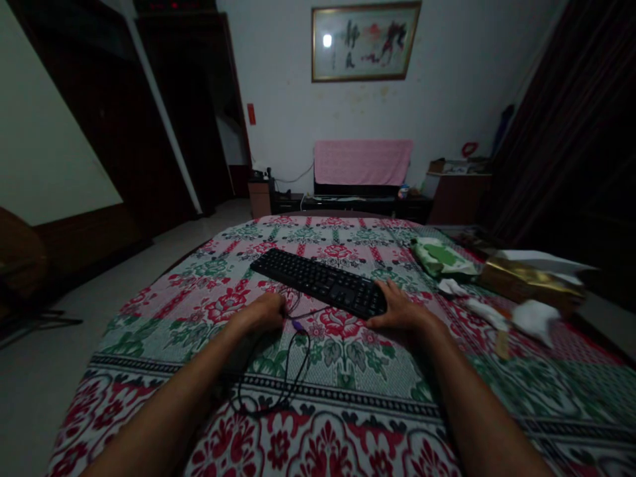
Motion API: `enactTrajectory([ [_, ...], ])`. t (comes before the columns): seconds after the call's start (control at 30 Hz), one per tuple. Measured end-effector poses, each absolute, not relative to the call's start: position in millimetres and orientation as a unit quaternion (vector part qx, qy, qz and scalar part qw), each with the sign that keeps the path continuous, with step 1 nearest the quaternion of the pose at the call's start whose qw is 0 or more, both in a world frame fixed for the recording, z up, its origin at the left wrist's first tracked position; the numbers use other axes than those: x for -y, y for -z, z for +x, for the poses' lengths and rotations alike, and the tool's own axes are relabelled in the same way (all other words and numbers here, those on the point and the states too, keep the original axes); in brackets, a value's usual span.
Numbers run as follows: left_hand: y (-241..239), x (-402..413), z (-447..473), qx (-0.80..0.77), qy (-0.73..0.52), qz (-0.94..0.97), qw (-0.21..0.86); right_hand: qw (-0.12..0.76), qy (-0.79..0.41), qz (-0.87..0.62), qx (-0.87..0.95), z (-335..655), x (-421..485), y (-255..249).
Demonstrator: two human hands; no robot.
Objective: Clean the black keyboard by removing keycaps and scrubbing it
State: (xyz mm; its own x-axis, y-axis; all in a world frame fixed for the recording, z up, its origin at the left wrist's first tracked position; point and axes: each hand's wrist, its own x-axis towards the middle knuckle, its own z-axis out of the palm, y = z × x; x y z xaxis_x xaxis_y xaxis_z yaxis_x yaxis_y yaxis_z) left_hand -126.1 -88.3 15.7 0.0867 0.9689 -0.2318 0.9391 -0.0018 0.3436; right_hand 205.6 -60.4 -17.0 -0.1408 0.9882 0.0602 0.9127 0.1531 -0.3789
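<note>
A black keyboard (318, 278) lies slantwise on the flowered tablecloth (342, 361), its right end closer to me. At that end, my right hand (400, 308) grips the keyboard, thumb along the near edge and fingers at the far corner. My left hand (268, 311) is closed on the keyboard's black cable (288, 371) just in front of the keys. The cable loops loosely over the cloth toward me, with a purple plug (299, 326) beside the left hand. The left fingertips are partly hidden.
On the right lie a green-and-white packet (442, 257), a gold tissue box (534, 281) and crumpled white tissues (535, 319). Beyond the table, a pink cloth (364, 162) drapes over a screen under a framed picture (366, 43). A dark curtain hangs at right.
</note>
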Motion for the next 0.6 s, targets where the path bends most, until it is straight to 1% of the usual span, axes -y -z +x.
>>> enactTrajectory([
  [0.1, -14.7, 90.0, -94.2, -0.643, -0.056, 0.743, 0.175, 0.142, -0.123, -0.637, 0.748, 198.0, 59.6, 14.9],
  [0.23, -13.0, 90.4, -51.5, -0.597, -0.071, 0.77, 0.214, 0.203, -0.074, -0.663, 0.717, 203.9, 53.1, 14.5],
  [0.3, -11.7, 87.3, -34.0, -0.569, -0.114, 0.789, 0.203, 0.226, -0.075, -0.664, 0.708, 210.0, 50.9, 9.5],
  [0.37, -9.6, 81.4, -20.3, -0.551, -0.189, 0.791, 0.189, 0.264, -0.094, -0.641, 0.715, 211.2, 52.3, -0.8],
  [0.43, -6.5, 74.1, -10.4, -0.542, -0.258, 0.776, 0.193, 0.315, -0.153, -0.589, 0.728, 203.5, 58.1, -13.8],
  [0.47, -4.4, 70.5, -6.8, -0.541, -0.284, 0.766, 0.2, 0.333, -0.207, -0.554, 0.734, 196.2, 62.3, -19.6],
  [0.53, 0.6, 64.7, -1.6, -0.537, -0.33, 0.741, 0.231, 0.337, -0.319, -0.475, 0.748, 177.1, 71.8, -26.7],
  [0.6, 5.6, 61.2, 1.1, -0.539, -0.384, 0.692, 0.289, 0.308, -0.38, -0.425, 0.762, 156.0, 80.4, -25.7],
])
